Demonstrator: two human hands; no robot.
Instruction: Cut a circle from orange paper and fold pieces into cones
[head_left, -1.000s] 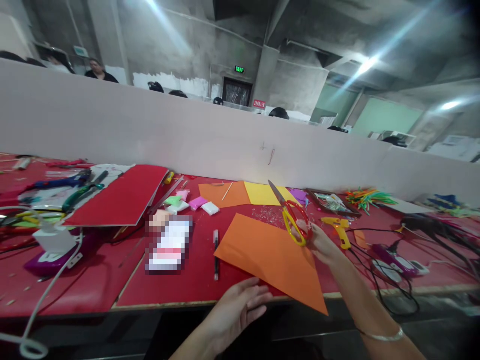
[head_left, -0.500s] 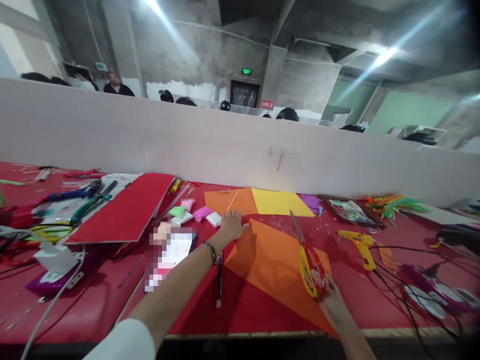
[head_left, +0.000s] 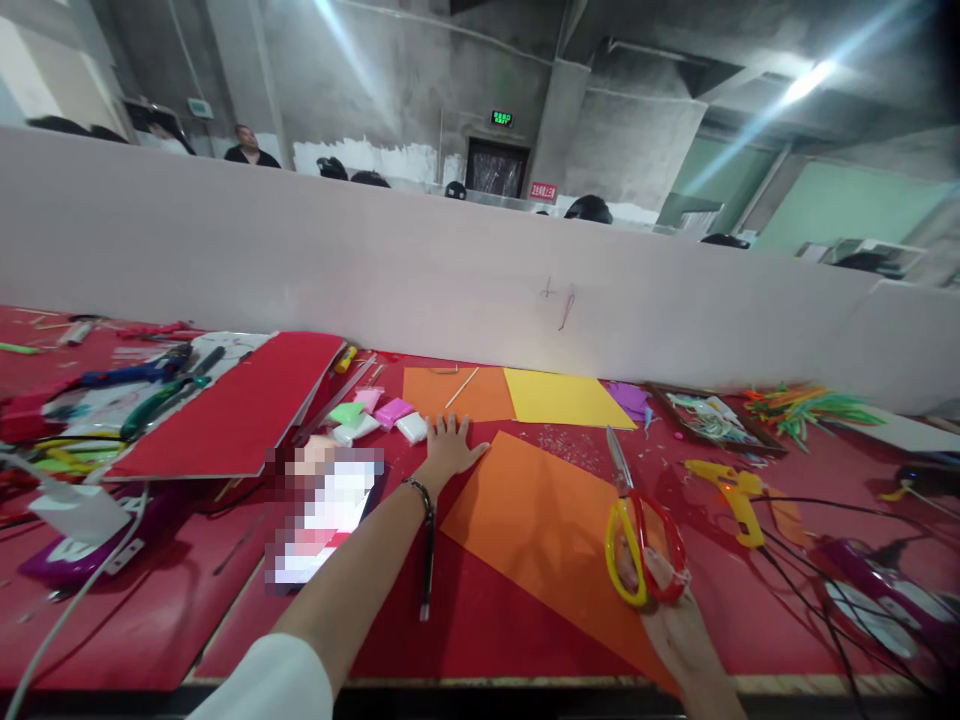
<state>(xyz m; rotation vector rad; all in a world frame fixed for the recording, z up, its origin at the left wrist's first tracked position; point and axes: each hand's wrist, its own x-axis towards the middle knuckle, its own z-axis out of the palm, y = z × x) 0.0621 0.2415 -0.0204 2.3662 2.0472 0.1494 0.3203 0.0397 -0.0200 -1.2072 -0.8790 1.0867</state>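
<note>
My left hand [head_left: 450,449] lies spread on the red tabletop, just left of the top corner of a large orange sheet [head_left: 540,530]. Under that wrist lies a black pen [head_left: 427,570]. In my right hand [head_left: 664,600] is a pair of scissors [head_left: 630,530] with one yellow and one red handle, fingers through the loops. The blades point away from me over the right part of the orange sheet and look nearly closed. Behind lie a smaller orange sheet [head_left: 480,395] with a thin stick [head_left: 461,387] on it, and a yellow sheet [head_left: 566,398].
Left are small coloured packets [head_left: 394,411], a phone [head_left: 330,520], a red board [head_left: 232,410] and a power strip [head_left: 82,550]. On the right are a yellow glue gun [head_left: 731,495] with cables and a tray [head_left: 712,418]. A white partition [head_left: 450,270] stands behind.
My left hand has shifted slightly left, its fingers still spread. The scissors have turned, with their handles now wider apart and the blades nearer upright in view. The camera view has tilted down a little.
</note>
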